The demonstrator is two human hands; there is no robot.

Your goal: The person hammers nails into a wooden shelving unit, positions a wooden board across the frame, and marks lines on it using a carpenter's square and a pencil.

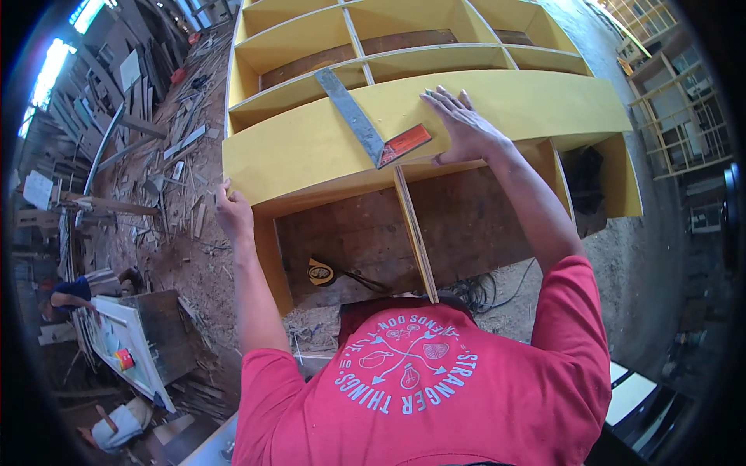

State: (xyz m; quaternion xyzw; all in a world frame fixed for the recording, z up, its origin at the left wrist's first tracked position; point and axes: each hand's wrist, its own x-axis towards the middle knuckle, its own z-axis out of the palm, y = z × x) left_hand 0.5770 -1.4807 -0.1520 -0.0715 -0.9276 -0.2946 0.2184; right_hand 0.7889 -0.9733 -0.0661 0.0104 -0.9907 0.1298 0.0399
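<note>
A long yellow board [280, 159] lies across a yellow compartmented shelf unit [423, 17]. My left hand [233, 211] is at the board's left end, its fingers curled closed against the edge. My right hand [464, 128] rests on the board right of its middle, fingers spread and palm down. Between the hands, nearer the right one, a try square [350, 113] with a grey metal blade and a red-faced stock lies on the board. Inside the near left compartment sit a yellow and black tape measure [320, 272] and a thin dark tool [365, 281].
Wood scraps [183, 144] litter the floor on the left. A white panel [128, 342] stands at lower left, near a partly visible person [71, 293]. Dark cables [486, 299] coil beside the near compartments. Wooden lattice frames [668, 109] stand at the right.
</note>
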